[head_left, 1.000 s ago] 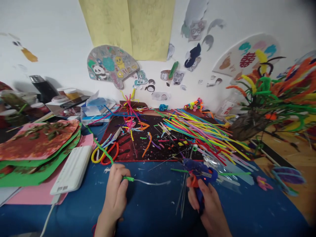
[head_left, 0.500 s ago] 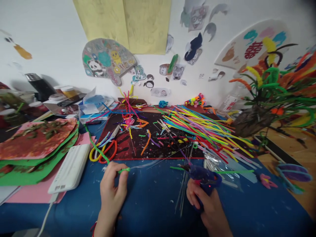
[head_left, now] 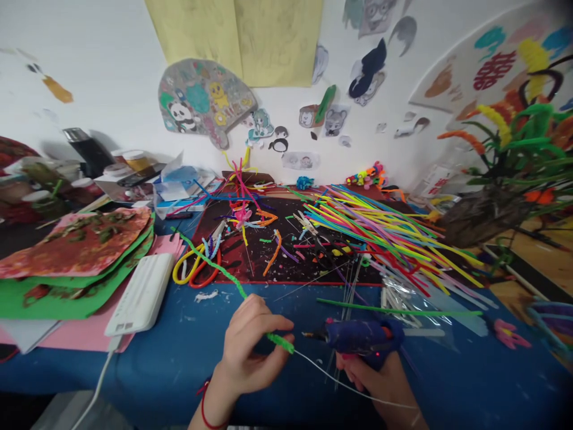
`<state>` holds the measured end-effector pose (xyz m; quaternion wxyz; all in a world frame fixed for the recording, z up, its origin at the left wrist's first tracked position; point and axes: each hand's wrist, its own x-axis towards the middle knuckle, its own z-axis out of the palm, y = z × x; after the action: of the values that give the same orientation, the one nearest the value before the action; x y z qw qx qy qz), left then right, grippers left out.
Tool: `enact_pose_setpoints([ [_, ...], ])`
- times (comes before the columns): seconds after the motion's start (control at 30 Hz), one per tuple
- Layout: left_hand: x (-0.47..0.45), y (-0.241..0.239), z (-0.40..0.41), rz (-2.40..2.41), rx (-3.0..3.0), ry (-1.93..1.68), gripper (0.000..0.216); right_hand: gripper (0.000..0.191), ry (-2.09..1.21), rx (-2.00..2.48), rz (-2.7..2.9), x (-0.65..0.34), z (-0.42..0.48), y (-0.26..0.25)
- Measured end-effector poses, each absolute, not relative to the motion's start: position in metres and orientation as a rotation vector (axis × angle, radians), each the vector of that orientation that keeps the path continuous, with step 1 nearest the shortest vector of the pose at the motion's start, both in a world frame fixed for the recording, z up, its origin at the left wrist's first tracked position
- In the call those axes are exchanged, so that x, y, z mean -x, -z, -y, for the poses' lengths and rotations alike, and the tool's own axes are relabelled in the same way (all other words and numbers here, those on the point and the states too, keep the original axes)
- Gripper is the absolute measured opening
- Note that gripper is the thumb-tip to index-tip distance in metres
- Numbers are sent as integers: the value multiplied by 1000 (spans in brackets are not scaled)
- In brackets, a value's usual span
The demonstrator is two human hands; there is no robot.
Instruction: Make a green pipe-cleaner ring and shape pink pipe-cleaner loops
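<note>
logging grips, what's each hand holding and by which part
Right hand: glue gun, by its handle. Left hand: green fuzzy stem, near the end facing the gun.

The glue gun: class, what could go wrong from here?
The glue gun in the right hand has its nozzle pointing close to the fingertips of the left hand; its red light is lit, so a slip might burn them. The white wire trailing from the green pipe cleaner passes across the right wrist in view and might snag.
</note>
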<state>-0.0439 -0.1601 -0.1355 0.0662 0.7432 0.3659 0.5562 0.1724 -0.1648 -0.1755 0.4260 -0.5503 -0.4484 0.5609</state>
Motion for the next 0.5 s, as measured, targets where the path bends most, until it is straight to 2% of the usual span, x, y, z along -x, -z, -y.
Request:
enact_pose_setpoints([
  [0.5,41,136,162,-1123,-2250,-1636,18,14,-1326,1355,1133,-164,167,156],
])
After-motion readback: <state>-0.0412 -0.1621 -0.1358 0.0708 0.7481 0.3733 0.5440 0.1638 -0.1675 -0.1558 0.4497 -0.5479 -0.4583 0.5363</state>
